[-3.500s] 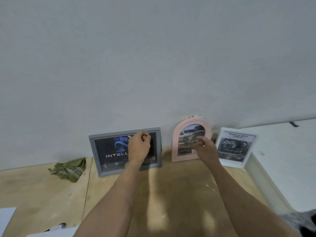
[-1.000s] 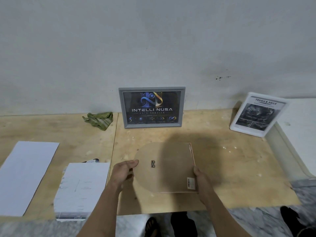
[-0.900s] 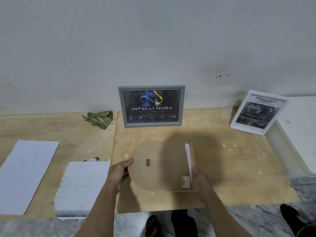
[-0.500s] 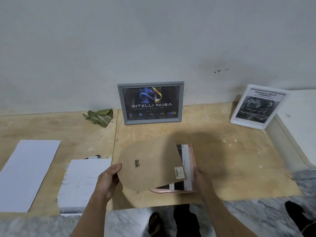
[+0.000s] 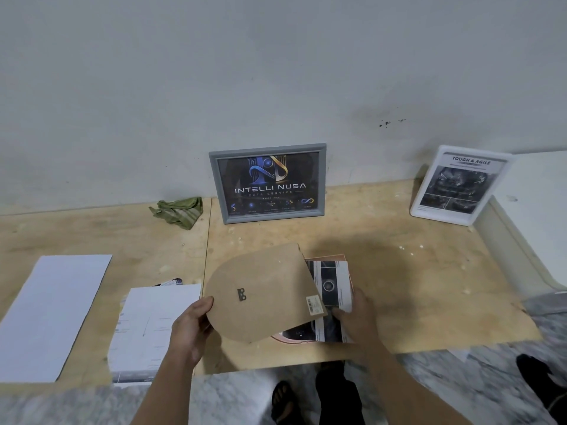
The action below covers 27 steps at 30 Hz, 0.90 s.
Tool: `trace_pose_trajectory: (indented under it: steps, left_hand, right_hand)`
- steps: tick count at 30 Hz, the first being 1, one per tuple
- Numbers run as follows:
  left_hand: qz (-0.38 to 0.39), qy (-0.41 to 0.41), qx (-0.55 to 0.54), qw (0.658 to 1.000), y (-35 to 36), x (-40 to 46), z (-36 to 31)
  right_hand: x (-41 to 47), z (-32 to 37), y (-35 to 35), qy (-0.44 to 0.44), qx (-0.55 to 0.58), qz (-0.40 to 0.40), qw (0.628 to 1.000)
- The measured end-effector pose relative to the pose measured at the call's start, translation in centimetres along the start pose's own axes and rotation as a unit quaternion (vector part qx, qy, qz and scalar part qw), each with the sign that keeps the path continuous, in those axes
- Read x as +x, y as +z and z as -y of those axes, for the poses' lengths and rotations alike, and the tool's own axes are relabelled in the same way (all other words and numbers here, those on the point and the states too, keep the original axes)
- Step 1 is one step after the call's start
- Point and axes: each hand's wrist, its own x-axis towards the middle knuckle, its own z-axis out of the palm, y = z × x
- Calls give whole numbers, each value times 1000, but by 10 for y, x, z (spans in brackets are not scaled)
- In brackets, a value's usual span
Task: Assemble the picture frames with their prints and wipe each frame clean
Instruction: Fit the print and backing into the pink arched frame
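Two frames stand assembled; left hand holds the backing board, right hand grips the print; wiping outstanding.

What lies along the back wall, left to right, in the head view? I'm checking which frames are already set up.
Green cloth → grey frame with the Intelli Nusa print → white frame with the Tough & Agile print.
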Motion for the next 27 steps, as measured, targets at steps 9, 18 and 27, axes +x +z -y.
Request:
trace_pose_trajectory:
  steps: [9,18,27]
  left_hand:
    - [11,6,-7,1000,9,-8,2]
    - [18,15,-2,1000,15,-9,-2]
    - [63,0,5,998,90,-8,2]
  right_hand:
    - [-14,12,-8,-94,-354,60,929]
    - [-6,19,-13,-125,-389,98,907]
    - [-4,45,-90,84,305,50,947]
